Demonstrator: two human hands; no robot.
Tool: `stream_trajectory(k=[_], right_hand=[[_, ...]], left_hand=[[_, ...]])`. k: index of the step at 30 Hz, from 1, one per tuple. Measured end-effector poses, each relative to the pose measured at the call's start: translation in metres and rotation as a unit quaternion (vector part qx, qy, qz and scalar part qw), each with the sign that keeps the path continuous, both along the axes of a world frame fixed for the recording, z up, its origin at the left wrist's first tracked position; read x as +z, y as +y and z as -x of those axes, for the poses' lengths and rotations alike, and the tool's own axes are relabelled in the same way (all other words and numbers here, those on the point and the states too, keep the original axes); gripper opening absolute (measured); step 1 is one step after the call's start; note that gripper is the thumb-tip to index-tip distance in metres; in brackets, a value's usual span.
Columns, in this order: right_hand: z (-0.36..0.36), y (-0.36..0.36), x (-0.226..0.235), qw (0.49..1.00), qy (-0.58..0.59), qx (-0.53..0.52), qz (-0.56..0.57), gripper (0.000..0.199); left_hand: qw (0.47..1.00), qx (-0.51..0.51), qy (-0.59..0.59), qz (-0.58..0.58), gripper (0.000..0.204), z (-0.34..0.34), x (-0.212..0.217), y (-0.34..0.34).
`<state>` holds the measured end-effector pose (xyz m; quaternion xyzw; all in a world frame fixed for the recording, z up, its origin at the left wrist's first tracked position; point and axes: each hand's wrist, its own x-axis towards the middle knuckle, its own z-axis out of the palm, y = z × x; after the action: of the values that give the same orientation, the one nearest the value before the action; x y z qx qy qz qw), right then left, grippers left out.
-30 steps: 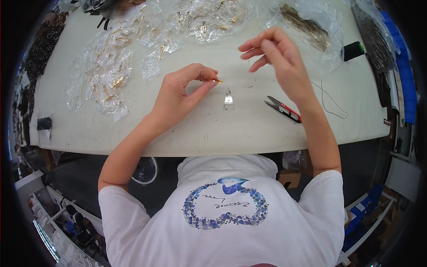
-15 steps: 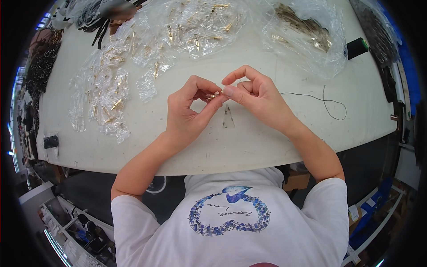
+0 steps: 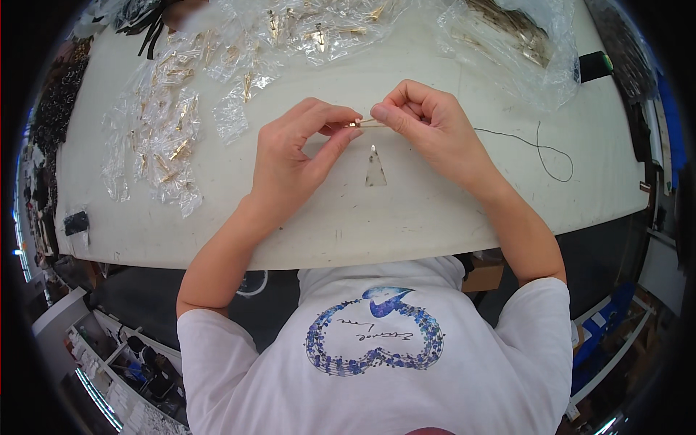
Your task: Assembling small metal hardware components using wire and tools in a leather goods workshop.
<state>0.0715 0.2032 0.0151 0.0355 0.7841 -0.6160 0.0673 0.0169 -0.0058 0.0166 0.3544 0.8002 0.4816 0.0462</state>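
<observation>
One hand [image 3: 297, 148] (the left) pinches a gold clip [image 3: 354, 124]; the right hand [image 3: 429, 125] pinches beside it, on what I cannot tell, dark thread [image 3: 500, 132] lying on the tabletop [image 3: 304, 246].

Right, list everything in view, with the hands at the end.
small gold piece: one, gold, between both hands' fingertips
triangular piece: one, pale grey, on the table below the hands
thread: one, dark, looped right of the right hand
spool: one, black with green end, upper right
clear bags: several, transparent, upper left and centre
gold clips: many, gold, in those bags
large bag: one, clear, brownish contents, upper right
straps: several, black, upper left
small packet: one, black, table's left edge
box: one, brown, below table
table: one, whitish, centre
shirt: one, white with blue print, bottom
left hand: one, bare, centre-left
right hand: one, bare, centre-right
</observation>
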Motion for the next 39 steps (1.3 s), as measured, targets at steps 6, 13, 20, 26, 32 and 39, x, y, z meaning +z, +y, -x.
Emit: stream_trajectory(k=[6,13,20,26,32,39], right_hand=[[-0.005,0.013,0.026,0.963,0.034,0.18,-0.199,0.013],[0.005,0.004,0.026,0.894,0.048,0.286,-0.341,0.009],[0.009,0.019,0.019,0.951,0.005,0.22,-0.216,0.01],[0.012,0.028,0.035,0.978,-0.042,0.171,-0.115,0.006],[0.009,0.015,0.028,0.999,0.013,0.003,0.048,0.017],[0.01,0.008,0.02,0.998,0.032,-0.01,0.057,0.014]], left_hand=[[0.944,0.099,-0.277,-0.152,0.019,0.034,-0.001,-0.02],[0.931,0.049,-0.318,-0.171,0.023,0.03,-0.003,-0.018],[0.925,0.011,-0.344,-0.161,0.015,0.025,0.006,-0.018],[0.976,-0.103,-0.174,-0.078,0.011,0.005,0.004,-0.009],[0.899,-0.018,-0.401,-0.176,0.013,0.006,0.007,-0.004],[0.856,-0.015,-0.474,-0.206,0.014,0.001,0.007,0.0]])
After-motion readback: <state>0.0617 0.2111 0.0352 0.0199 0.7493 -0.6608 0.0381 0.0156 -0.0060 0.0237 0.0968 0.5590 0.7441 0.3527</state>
